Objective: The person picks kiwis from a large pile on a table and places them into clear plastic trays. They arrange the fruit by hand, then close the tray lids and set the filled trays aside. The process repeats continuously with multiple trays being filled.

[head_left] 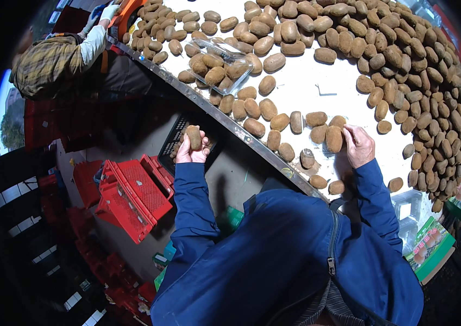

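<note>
My left hand point(194, 146) grips a brown kiwifruit point(194, 136) over a black plastic crate point(169, 142) beside the table's metal edge. On the white tabletop point(328, 81), my right hand point(358, 145) has its fingers curled against another kiwifruit point(334, 139), one of a small loose group. More loose fruit lies along the near edge. An open clear plastic punnet point(233, 70) holding several kiwifruit sits farther back, and a large heap of kiwifruit point(426, 103) covers the right side of the table.
A co-worker point(56, 68) in a plaid top and gloves works at upper left by an orange item point(124, 11). Red crates point(132, 195) stand on the floor at lower left. Clear punnets point(407, 209) and green printed boxes point(428, 247) are at the right.
</note>
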The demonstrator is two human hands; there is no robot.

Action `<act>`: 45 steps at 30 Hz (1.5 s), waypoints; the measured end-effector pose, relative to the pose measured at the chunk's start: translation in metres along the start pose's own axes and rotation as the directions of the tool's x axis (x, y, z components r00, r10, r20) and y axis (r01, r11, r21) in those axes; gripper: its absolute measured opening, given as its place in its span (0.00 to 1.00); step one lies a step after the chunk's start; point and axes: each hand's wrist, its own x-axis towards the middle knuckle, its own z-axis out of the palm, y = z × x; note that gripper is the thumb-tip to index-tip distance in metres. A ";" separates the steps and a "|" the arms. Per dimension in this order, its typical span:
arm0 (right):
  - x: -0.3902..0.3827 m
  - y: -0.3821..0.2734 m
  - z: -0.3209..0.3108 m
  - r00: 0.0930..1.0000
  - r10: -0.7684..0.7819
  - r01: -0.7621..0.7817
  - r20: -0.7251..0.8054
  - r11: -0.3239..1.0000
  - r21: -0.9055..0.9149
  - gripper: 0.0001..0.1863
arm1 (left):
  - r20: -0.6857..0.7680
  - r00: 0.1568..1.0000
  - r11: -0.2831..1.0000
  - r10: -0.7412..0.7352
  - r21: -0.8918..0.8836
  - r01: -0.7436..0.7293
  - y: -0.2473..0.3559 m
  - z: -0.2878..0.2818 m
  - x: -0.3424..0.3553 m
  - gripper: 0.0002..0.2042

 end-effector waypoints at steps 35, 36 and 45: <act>-0.003 0.003 0.002 1.000 0.020 -0.019 0.011 1.000 -0.023 0.06 | -0.089 0.991 0.992 0.098 0.091 -0.090 -0.007 -0.010 0.004 0.22; -0.003 0.003 0.002 1.000 0.016 -0.016 0.010 1.000 -0.026 0.06 | -0.087 0.992 0.995 0.090 0.046 -0.087 -0.006 -0.007 0.003 0.23; -0.003 0.004 0.003 1.000 -0.025 0.025 -0.007 0.999 -0.028 0.06 | -0.166 0.978 0.964 0.130 0.252 -0.086 -0.004 0.018 -0.004 0.22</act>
